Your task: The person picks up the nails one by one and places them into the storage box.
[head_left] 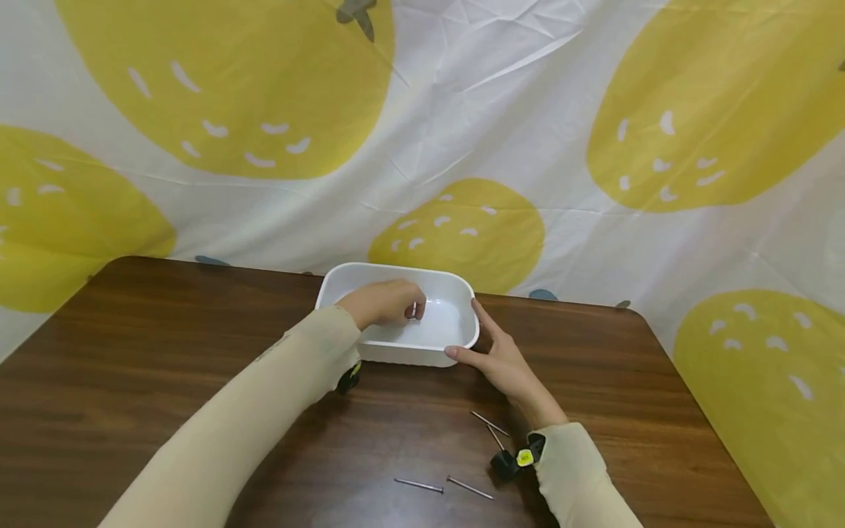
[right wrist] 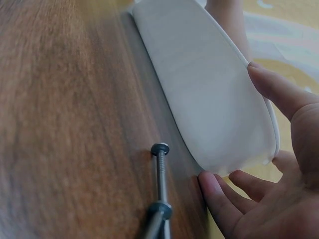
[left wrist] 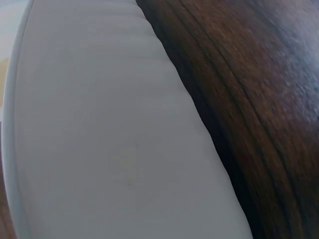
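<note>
A white plastic basin [head_left: 403, 354] stands on the table near its back edge. My left hand [head_left: 386, 301] reaches down inside it, fingers curled; a small bright sliver that looks like a nail [head_left: 414, 311] shows between thumb and fingers. My right hand [head_left: 507, 361] holds the basin's right end, thumb on the front rim and fingers along the end wall. In the right wrist view that thumb [right wrist: 276, 89] presses the rim, with fingertips low on the end. The left wrist view shows only the basin's side wall [left wrist: 109, 119] and the table, with the left hand hidden.
Several loose nails lie on the brown wooden table [head_left: 165, 367]: two nearer the front, a nail [head_left: 419, 485] and another nail [head_left: 470, 488], plus a pair beside the right wrist, including a nail [head_left: 489, 423]. A lemon-patterned cloth [head_left: 455, 139] hangs behind the table.
</note>
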Demonstrator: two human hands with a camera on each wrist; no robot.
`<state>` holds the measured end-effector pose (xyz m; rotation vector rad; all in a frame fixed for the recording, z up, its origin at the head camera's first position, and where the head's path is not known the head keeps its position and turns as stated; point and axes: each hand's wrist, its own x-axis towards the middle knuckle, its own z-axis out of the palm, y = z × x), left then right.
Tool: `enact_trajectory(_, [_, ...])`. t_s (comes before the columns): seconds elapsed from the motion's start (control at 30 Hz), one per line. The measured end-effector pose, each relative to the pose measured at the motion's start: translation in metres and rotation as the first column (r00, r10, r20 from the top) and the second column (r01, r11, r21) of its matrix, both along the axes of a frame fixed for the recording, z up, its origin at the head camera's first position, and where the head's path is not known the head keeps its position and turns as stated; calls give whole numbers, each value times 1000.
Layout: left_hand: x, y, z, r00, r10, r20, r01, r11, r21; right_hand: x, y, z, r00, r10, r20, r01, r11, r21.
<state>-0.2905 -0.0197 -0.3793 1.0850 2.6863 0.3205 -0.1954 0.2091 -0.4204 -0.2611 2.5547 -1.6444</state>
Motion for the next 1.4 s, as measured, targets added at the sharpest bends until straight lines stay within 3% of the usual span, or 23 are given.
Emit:
enact_trajectory(0.33, [-2, 2, -4, 998, 59, -1, -59, 998, 11, 2, 2, 0, 1000, -12, 9, 12, 1000, 26])
enact_trajectory(0.57, [-9, 9, -15, 997, 67, -25, -67, 998, 16, 4, 5, -1, 999, -28, 14, 28, 999, 21])
enact_trajectory(0.77, [-9, 9, -14, 997, 72, -31, -71, 997, 15, 3, 6, -2, 1000, -25, 8, 24, 999, 22])
enact_trajectory(1.1, [8, 4, 22, 993, 39, -107, -35, 999, 39, 1, 5, 0, 1000, -22, 17, 22, 1000, 13])
enact_trajectory(1.23, [23, 3, 29, 992, 29, -123, -14, 992, 123, -1, 7, 1, 999, -25, 19, 24, 999, 35])
enact_trajectory(1.4, [45, 5, 32, 978, 20, -208, 24, 978, 208, -3, 10, 3, 999, -27, 27, 26, 999, 43])
